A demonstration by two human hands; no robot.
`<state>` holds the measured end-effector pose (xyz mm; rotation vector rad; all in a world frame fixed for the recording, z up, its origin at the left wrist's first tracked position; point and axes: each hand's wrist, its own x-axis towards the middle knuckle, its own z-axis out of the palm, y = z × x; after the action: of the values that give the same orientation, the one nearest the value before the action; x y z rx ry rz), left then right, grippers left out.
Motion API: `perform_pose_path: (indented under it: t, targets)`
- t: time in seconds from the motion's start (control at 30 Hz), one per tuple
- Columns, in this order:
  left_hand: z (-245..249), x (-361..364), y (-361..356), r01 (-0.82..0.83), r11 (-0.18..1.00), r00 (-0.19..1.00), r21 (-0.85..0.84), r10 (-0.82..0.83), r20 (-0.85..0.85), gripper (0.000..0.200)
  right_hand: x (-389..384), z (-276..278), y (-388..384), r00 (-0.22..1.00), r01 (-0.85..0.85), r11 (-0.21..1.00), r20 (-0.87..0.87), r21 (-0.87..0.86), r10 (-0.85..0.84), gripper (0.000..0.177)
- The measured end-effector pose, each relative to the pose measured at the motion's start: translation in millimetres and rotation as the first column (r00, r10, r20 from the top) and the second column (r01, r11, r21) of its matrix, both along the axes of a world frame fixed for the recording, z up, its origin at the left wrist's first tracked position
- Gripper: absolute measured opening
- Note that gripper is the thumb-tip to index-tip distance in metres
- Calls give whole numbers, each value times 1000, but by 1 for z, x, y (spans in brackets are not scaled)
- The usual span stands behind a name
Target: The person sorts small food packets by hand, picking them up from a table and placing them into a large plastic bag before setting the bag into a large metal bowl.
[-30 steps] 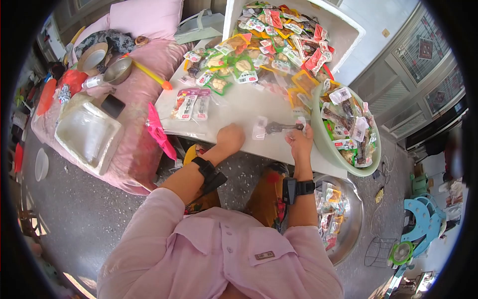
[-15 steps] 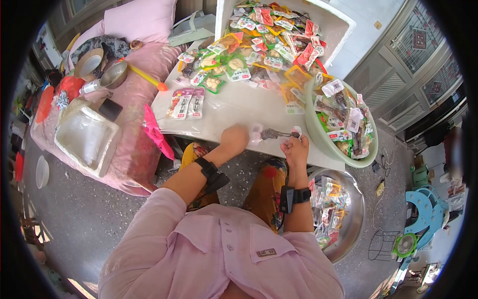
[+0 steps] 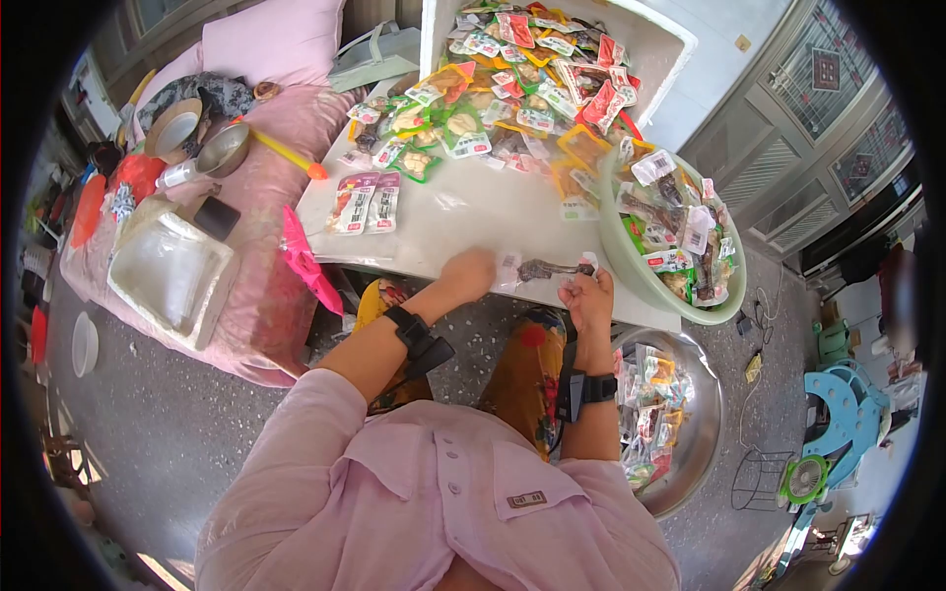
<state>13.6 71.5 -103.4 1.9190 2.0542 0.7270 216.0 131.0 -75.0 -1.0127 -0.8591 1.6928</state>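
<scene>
A clear packet with a dark drumstick (image 3: 548,269) in it lies across the front edge of the white table (image 3: 434,236). My right hand (image 3: 589,298) is closed on the packet's right end, with fingers and thumb pinched together. Just past the packet's left end is my left hand (image 3: 467,275), slightly blurred and curled like a fist. Its fingertips are hidden, so I cannot make out what they hold. Two flat pouches with purple tops (image 3: 366,204) lie on the table to the left.
A pale green basin (image 3: 616,266) of packets stands at the table's right. Behind, a white foam box (image 3: 680,44) spills colourful packets onto the table. A metal basin (image 3: 702,433) with more packets sits on the floor. A pink-covered bed (image 3: 271,325) is at left.
The view has shifted slightly. My right hand keeps its pinch on the drumstick packet, and my left hand stays curled close to the packet's left end.
</scene>
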Motion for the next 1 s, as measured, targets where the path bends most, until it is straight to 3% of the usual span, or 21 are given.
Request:
perform_pose_path:
  t: [0.07,0.27,0.33,0.47,0.57,0.63,0.83,0.93,1.0]
  targets:
    - [-1,1,1,18,1000,999,26,-19,30,14,-3,-5,1,998,16,1000,-56,-8,-16,28]
    - [33,13,-7,12,981,977,193,30,-211,10,-37,-28,-18,969,20,998,-243,-58,-33,24]
    - [28,14,-5,13,977,977,215,33,-211,10,-50,-31,-26,964,-3,995,-264,-97,-23,19]
    - [29,13,-4,68,969,979,237,-19,-205,11,-54,-25,-28,971,-169,979,-190,-117,145,15]
    - [37,14,-3,181,975,966,125,-153,-210,12,-51,-17,-25,939,-320,931,-186,-177,288,12]
    - [32,20,-4,224,955,971,197,-201,-128,11,-52,-15,-26,891,-428,877,-264,-220,369,11]
    - [26,25,-9,263,920,965,289,-254,-70,10,-50,-33,-16,862,-503,834,-203,-227,465,13]
    - [27,29,-14,239,902,971,359,-232,-64,10,-59,-35,-16,849,-437,879,-408,-189,335,17]
    - [26,30,-14,214,886,977,411,-202,-74,9,-68,-39,-17,859,-350,926,-444,-143,257,18]
